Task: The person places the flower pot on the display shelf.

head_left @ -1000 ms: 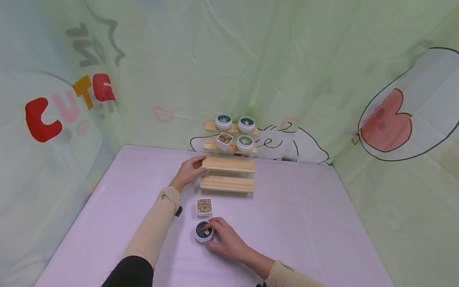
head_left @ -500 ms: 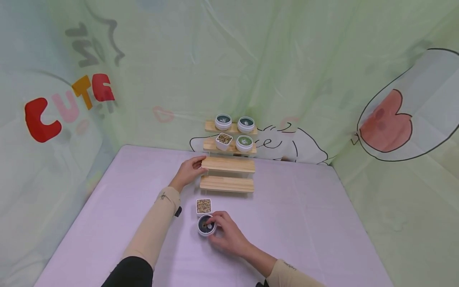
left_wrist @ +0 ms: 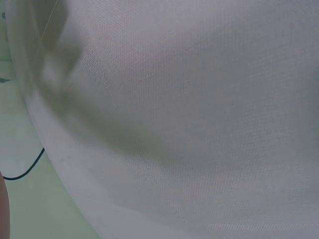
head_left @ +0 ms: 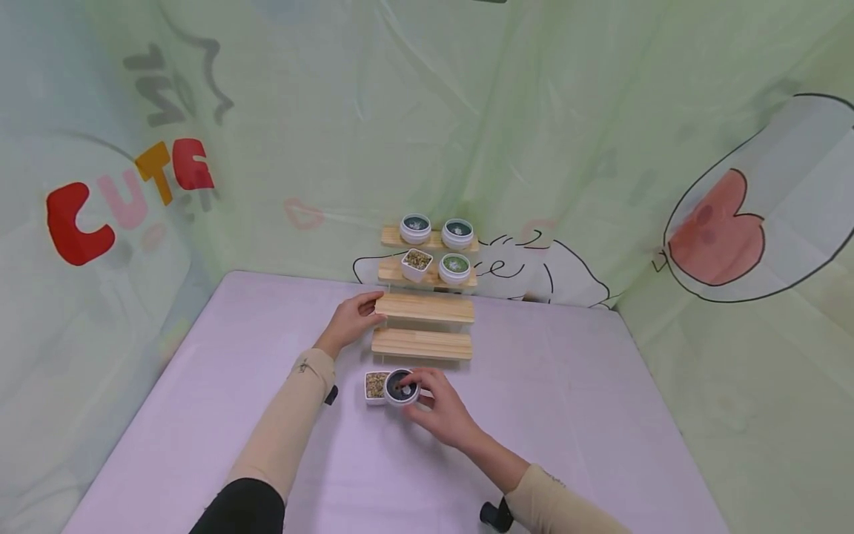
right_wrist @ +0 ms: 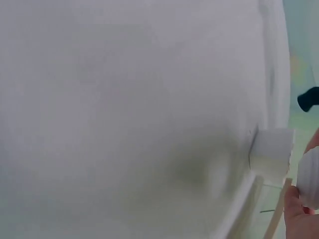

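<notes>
In the head view my right hand (head_left: 443, 411) grips a small round white pot (head_left: 392, 400) by its rim; its dark top bears a pale mark. The right wrist view catches the white side of this round pot (right_wrist: 309, 177) between fingers and thumb. It is raised, overlapping a square white pot (head_left: 376, 386) filled with tan grains. My left hand (head_left: 349, 322) holds the left end of a plank on the tiered wooden stand (head_left: 425, 308), fingers above and thumb lower. Only a sliver of skin shows in the left wrist view.
Two round dark-topped pots (head_left: 416, 228) stand on the top tier. Below them are a square grain-filled pot (head_left: 416, 265) and a round green-topped pot (head_left: 455, 268). The two lower planks are bare. A printed cloth backdrop (head_left: 320, 148) encloses the pale table (head_left: 567, 415).
My right hand has lifted the round pot and carried it forward and right, from in front of the square pot to beside and over it. The left hand stays at the stand.
</notes>
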A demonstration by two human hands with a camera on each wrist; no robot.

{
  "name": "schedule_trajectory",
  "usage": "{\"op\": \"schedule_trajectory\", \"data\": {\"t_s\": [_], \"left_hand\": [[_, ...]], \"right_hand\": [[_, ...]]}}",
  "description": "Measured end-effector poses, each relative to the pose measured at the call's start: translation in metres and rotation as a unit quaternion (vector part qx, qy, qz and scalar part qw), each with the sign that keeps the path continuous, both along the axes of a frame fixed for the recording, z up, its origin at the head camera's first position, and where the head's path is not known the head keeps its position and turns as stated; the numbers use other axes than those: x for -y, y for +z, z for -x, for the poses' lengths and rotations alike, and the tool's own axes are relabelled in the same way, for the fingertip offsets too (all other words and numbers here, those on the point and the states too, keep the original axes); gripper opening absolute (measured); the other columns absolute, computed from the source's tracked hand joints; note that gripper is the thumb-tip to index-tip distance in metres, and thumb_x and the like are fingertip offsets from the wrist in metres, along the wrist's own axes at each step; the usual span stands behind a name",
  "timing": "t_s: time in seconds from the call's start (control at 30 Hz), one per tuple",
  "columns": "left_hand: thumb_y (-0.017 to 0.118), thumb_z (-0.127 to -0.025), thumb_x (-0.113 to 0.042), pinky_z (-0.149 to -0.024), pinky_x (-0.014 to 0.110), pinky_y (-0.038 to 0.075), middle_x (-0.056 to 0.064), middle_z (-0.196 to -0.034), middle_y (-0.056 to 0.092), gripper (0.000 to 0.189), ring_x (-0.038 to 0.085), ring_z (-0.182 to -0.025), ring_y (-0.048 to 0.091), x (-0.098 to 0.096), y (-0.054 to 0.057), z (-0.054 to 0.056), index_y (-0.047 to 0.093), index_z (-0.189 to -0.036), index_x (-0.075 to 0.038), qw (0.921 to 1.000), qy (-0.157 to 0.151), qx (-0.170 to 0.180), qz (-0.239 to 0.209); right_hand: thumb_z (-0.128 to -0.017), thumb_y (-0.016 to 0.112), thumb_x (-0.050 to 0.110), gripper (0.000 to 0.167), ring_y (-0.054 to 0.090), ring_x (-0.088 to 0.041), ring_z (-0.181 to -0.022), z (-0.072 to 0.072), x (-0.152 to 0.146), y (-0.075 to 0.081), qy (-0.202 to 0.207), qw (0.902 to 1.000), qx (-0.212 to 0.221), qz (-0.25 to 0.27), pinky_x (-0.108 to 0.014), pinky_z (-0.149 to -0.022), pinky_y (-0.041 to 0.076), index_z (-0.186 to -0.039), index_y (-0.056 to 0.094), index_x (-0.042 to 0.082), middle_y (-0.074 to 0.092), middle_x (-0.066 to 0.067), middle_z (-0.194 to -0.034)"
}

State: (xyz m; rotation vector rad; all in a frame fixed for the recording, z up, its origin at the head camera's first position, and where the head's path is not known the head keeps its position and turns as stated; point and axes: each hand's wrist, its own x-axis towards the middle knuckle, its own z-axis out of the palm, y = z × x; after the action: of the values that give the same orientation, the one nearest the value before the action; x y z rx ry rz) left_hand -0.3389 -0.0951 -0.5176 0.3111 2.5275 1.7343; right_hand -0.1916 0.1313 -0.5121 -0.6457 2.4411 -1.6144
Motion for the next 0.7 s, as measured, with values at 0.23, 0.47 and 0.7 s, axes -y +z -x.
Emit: {"op": "schedule_trajectory", "data": {"t_s": [0.23, 0.47, 0.7], "left_hand": [[0.074, -0.089, -0.015, -0.108, 0.03, 0.045, 0.02, -0.144, 0.049, 0.061, 0.028, -0.13, 0.05, 0.0, -0.001, 0.001, 0.049, -0.142, 0.0, 1.0, -0.001, -0.002, -0.003], [0.074, -0.089, -0.013, -0.108, 0.03, 0.045, 0.02, -0.143, 0.049, 0.06, 0.028, -0.13, 0.05, 0.001, -0.004, 0.002, 0.049, -0.141, 0.002, 1.0, -0.002, -0.003, -0.003], [0.074, -0.088, -0.016, -0.108, 0.029, 0.045, 0.02, -0.144, 0.049, 0.061, 0.028, -0.13, 0.05, 0.001, -0.004, 0.002, 0.049, -0.141, 0.002, 1.0, -0.007, -0.007, 0.001]], "right_hand": [[-0.084, 0.071, -0.004, 0.035, 0.054, -0.033, -0.115, 0.02, -0.002, 0.017, -0.04, 0.9989, 0.02, 0.01, -0.038, -0.1, 0.052, -0.117, 0.062, 0.003, 0.046, -0.017, -0.126], [-0.085, 0.068, -0.009, 0.035, 0.055, -0.042, -0.114, 0.036, 0.001, 0.049, -0.061, 0.9971, 0.022, 0.04, -0.047, -0.1, 0.051, -0.119, 0.058, -0.007, 0.044, -0.025, -0.126], [-0.086, 0.066, -0.008, 0.036, 0.054, -0.043, -0.115, 0.046, 0.004, 0.076, -0.081, 0.9957, 0.026, 0.037, -0.05, -0.102, 0.049, -0.12, 0.055, -0.012, 0.046, -0.028, -0.127]]}}
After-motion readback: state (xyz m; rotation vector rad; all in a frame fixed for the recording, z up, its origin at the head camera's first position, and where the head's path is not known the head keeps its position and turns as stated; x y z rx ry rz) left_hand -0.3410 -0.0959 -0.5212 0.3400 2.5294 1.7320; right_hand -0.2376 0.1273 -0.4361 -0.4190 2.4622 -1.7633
